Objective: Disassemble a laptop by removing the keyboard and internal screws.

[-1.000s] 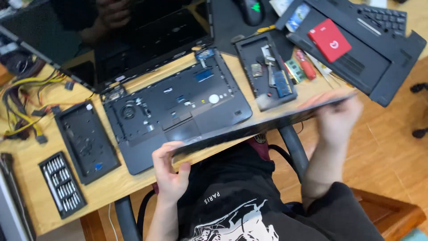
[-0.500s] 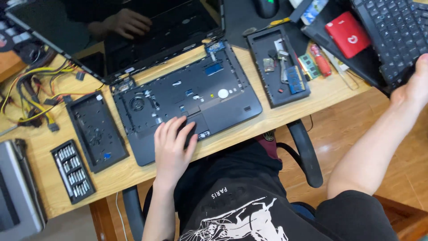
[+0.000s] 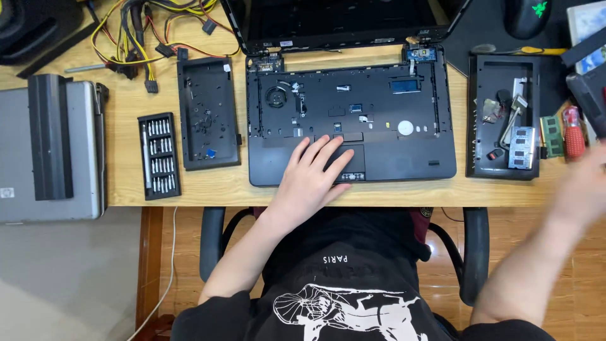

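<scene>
The left hand lies flat, fingers spread and released, on the near edge of the opened black laptop base, covering its touchpad area and palm rest; it grips nothing. This dark plastic base, with its keyboard removed so that a small round fan, a coin-shaped silver battery and little blue and white connectors show, sits in the middle of the light wooden desk, just ahead of the person's black printed shirt. Its glossy black screen stands open at the far side. The right hand is at the right edge of the view, lifted off the desk and blurred, so I cannot tell whether its fingers are closed or loose; it holds nothing that can be made out. Near it, to the right of the base, rests a black rectangular plastic cover used as a tray, with small metal brackets and a memory module inside, and just beyond that a green memory stick and a red-handled screwdriver. To the left of the base lies another black rectangular cover panel, then a black case of silver screwdriver bits, and at the far left a closed silver laptop with a black battery bar lying on it. Yellow and black cables are tangled at the far left corner.
</scene>
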